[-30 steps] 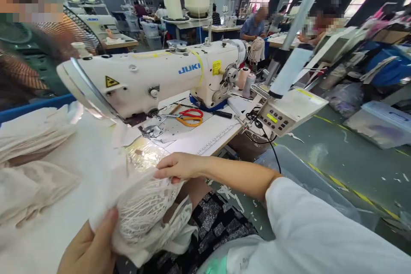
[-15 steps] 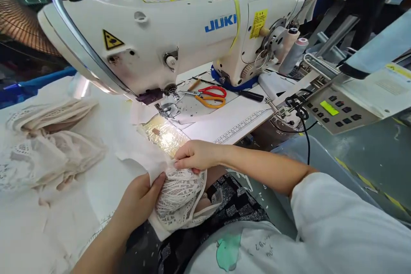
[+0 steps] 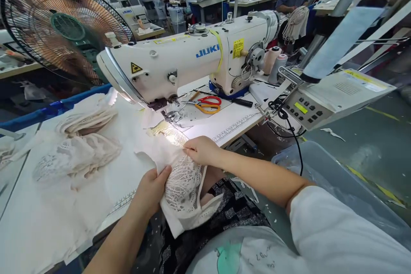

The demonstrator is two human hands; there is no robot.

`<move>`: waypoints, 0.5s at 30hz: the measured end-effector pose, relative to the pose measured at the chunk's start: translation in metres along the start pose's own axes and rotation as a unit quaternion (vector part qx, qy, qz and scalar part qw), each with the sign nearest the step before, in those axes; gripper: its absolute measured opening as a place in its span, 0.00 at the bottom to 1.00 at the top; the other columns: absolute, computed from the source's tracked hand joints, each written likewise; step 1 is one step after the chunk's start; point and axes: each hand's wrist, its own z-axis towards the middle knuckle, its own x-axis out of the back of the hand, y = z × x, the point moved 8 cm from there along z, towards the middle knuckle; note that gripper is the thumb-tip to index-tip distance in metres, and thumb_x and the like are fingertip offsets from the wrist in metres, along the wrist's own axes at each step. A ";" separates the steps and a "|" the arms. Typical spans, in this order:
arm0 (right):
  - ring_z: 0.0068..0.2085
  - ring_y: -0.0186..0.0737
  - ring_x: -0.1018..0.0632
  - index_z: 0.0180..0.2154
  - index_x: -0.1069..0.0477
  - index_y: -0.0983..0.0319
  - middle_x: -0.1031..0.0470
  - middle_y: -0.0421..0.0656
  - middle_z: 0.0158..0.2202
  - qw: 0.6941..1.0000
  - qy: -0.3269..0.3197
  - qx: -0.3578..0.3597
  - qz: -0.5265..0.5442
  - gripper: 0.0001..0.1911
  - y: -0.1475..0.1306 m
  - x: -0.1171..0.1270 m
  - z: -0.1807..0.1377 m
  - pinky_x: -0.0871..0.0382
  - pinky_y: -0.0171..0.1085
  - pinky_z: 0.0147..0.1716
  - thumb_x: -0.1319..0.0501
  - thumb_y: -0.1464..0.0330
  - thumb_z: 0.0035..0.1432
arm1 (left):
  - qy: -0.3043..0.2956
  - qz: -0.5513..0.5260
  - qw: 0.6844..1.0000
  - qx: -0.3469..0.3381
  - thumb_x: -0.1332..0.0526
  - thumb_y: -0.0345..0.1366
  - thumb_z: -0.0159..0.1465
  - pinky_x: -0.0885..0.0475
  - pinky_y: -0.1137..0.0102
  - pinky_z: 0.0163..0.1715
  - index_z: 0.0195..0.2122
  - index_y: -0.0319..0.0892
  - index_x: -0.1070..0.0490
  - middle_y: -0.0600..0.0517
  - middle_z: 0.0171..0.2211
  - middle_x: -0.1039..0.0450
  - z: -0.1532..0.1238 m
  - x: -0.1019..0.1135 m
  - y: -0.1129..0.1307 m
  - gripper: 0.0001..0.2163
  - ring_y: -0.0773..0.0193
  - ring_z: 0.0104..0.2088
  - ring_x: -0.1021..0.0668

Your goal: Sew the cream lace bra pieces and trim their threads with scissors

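Note:
A cream lace bra (image 3: 184,184) hangs over the table's front edge and onto my lap, its moulded lace cup facing up. My left hand (image 3: 154,188) pinches its left side, thumb on top and fingers hidden beneath. At the upper edge of the cup, my right hand (image 3: 202,150) grips the fabric between thumb and fingers. Just beyond the hands a shiny, yellowish taped patch (image 3: 173,134) covers the table front. The white sewing machine (image 3: 183,58) stands behind it, its presser foot (image 3: 170,115) apart from the bra.
Red- and orange-handled scissors (image 3: 208,105) lie on the machine bed, near a black-handled tool (image 3: 241,102). More cream lace pieces (image 3: 80,150) are piled on the left. A control panel (image 3: 305,109) juts out at right above a clear plastic bin (image 3: 321,167). A large fan (image 3: 67,25) stands behind.
The view has tilted up, showing more of the room, fan and people behind. Both hands keep hold of the bra, whose cup is now turned and spread a little differently.

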 end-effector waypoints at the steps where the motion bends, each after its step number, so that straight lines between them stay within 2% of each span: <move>1: 0.34 0.39 0.30 0.27 0.30 0.64 0.28 0.43 0.29 1.000 0.008 -0.003 -0.017 0.13 0.002 0.001 -0.006 0.47 0.35 0.31 0.45 0.70 0.64 | -0.013 -0.024 0.999 0.025 0.40 0.41 0.58 0.23 0.64 0.30 0.29 0.41 0.28 0.48 0.22 0.24 -0.002 -0.006 -0.004 0.09 0.51 0.32 0.19; 3: 0.36 0.41 0.29 0.35 0.26 0.64 0.25 0.46 0.35 0.999 0.022 -0.013 -0.045 0.10 0.008 0.006 -0.022 0.45 0.36 0.31 0.44 0.69 0.65 | -0.036 -0.072 0.994 0.075 0.42 0.38 0.61 0.22 0.63 0.31 0.31 0.40 0.27 0.46 0.24 0.22 -0.006 -0.017 -0.009 0.08 0.51 0.33 0.18; 6: 0.41 0.43 0.27 0.48 0.28 0.65 0.25 0.51 0.44 0.993 0.097 -0.033 -0.064 0.15 0.027 0.024 -0.055 0.40 0.37 0.36 0.46 0.64 0.67 | -0.055 -0.133 0.982 0.125 0.44 0.33 0.63 0.21 0.62 0.34 0.33 0.38 0.27 0.44 0.27 0.21 -0.011 -0.024 -0.013 0.08 0.51 0.34 0.17; 7: 0.42 0.43 0.27 0.46 0.27 0.65 0.25 0.50 0.43 0.988 0.146 -0.040 -0.046 0.16 0.037 0.032 -0.068 0.38 0.38 0.39 0.46 0.61 0.67 | -0.058 -0.149 0.978 0.133 0.44 0.32 0.63 0.21 0.61 0.34 0.34 0.37 0.26 0.43 0.27 0.21 -0.012 -0.024 -0.014 0.08 0.50 0.34 0.17; 8: 0.41 0.42 0.27 0.39 0.26 0.65 0.25 0.48 0.38 0.984 0.176 -0.038 -0.017 0.19 0.047 0.035 -0.080 0.37 0.38 0.41 0.47 0.58 0.67 | -0.060 -0.166 0.974 0.140 0.44 0.32 0.63 0.21 0.61 0.35 0.36 0.36 0.26 0.43 0.27 0.21 -0.013 -0.025 -0.015 0.08 0.50 0.34 0.17; 9: 0.37 0.42 0.27 0.33 0.26 0.65 0.26 0.46 0.32 0.986 0.160 -0.032 0.028 0.25 0.058 0.027 -0.087 0.35 0.39 0.39 0.48 0.52 0.66 | -0.059 -0.185 0.970 0.146 0.44 0.31 0.63 0.21 0.60 0.35 0.37 0.36 0.26 0.43 0.27 0.21 -0.014 -0.025 -0.016 0.08 0.50 0.34 0.17; 10: 0.35 0.41 0.26 0.31 0.26 0.65 0.27 0.45 0.29 0.990 0.103 -0.018 0.095 0.31 0.066 0.010 -0.091 0.34 0.39 0.38 0.49 0.44 0.63 | -0.059 -0.204 0.965 0.152 0.43 0.31 0.63 0.21 0.60 0.36 0.39 0.36 0.26 0.43 0.27 0.21 -0.015 -0.025 -0.017 0.08 0.50 0.34 0.17; 11: 0.35 0.42 0.25 0.34 0.25 0.65 0.25 0.46 0.31 0.984 0.031 0.006 0.176 0.37 0.069 -0.013 -0.093 0.32 0.39 0.38 0.49 0.38 0.57 | -0.058 -0.221 0.961 0.157 0.43 0.31 0.63 0.21 0.60 0.36 0.40 0.36 0.26 0.44 0.27 0.21 -0.016 -0.026 -0.019 0.08 0.51 0.33 0.17; 12: 0.39 0.44 0.23 0.39 0.24 0.66 0.23 0.48 0.36 0.966 -0.027 0.036 0.256 0.42 0.067 -0.036 -0.094 0.30 0.41 0.42 0.48 0.34 0.52 | -0.057 -0.238 0.956 0.162 0.42 0.31 0.63 0.21 0.61 0.36 0.40 0.36 0.26 0.44 0.27 0.21 -0.017 -0.027 -0.020 0.08 0.52 0.33 0.17; 14: 0.49 0.50 0.23 0.50 0.26 0.66 0.23 0.53 0.46 0.909 -0.128 0.086 0.388 0.49 0.054 -0.083 -0.092 0.32 0.45 0.52 0.42 0.32 0.42 | -0.059 -0.256 0.951 0.164 0.40 0.32 0.62 0.21 0.62 0.36 0.40 0.37 0.26 0.45 0.27 0.21 -0.017 -0.027 -0.021 0.07 0.53 0.32 0.18; 15: 0.48 0.51 0.23 0.49 0.25 0.66 0.22 0.53 0.44 0.868 -0.146 0.077 0.469 0.52 0.050 -0.103 -0.089 0.31 0.46 0.51 0.40 0.31 0.38 | -0.064 -0.249 0.953 0.160 0.39 0.33 0.62 0.22 0.63 0.36 0.38 0.37 0.26 0.45 0.27 0.21 -0.017 -0.025 -0.020 0.06 0.53 0.32 0.18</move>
